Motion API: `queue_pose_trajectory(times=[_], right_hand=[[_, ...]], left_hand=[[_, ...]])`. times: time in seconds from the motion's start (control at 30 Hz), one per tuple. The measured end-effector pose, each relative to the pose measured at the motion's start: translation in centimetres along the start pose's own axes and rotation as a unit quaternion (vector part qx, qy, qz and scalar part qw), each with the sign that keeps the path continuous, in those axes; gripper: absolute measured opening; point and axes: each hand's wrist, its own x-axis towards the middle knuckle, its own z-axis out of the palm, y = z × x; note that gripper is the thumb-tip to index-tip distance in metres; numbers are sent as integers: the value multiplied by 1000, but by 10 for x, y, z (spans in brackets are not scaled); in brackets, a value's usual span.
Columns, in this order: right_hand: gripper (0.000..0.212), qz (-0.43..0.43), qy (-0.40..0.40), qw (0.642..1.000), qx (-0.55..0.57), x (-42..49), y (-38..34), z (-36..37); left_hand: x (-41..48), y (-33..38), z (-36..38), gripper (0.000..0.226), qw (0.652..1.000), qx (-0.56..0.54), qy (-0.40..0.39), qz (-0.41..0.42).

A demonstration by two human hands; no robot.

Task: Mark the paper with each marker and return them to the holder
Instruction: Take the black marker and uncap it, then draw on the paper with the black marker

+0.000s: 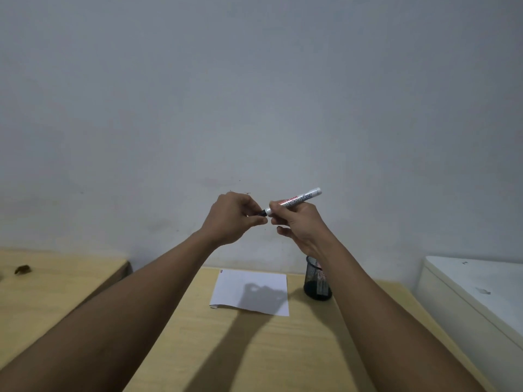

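Note:
Both hands are raised in front of the wall, above the table. My right hand (300, 222) grips a white board marker (300, 200) by its barrel, the far end pointing up and right. My left hand (233, 217) pinches the marker's black cap end (263, 213); whether the cap is on or off I cannot tell. Below, a white sheet of paper (252, 290) lies flat on the wooden table (254, 349). A black mesh holder (317, 281) stands just right of the paper, with at least one marker inside, partly hidden by my right forearm.
A second wooden surface (56, 281) lies to the left with a small brown object (23, 269) on it. A white appliance or cabinet (475, 292) stands to the right of the table. A bare grey wall is directly behind.

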Motion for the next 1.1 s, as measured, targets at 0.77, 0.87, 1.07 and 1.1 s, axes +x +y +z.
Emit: queue_pose_trajectory(times=[0.77, 0.87, 1.07, 1.1], right_hand=[[12, 62, -24, 997, -33, 87, 170, 61], [12, 58, -2, 995, -80, 92, 195, 67], [22, 79, 22, 990, -111, 108, 225, 78], [18, 80, 19, 991, -110, 111, 229, 79]], left_hand=[[-43, -191, 47, 13, 974, 136, -143, -111], [-59, -211, 69, 16, 970, 187, -142, -54], [-69, -237, 86, 29, 963, 210, -163, -38], [-70, -237, 86, 28, 965, 206, -157, -34]])
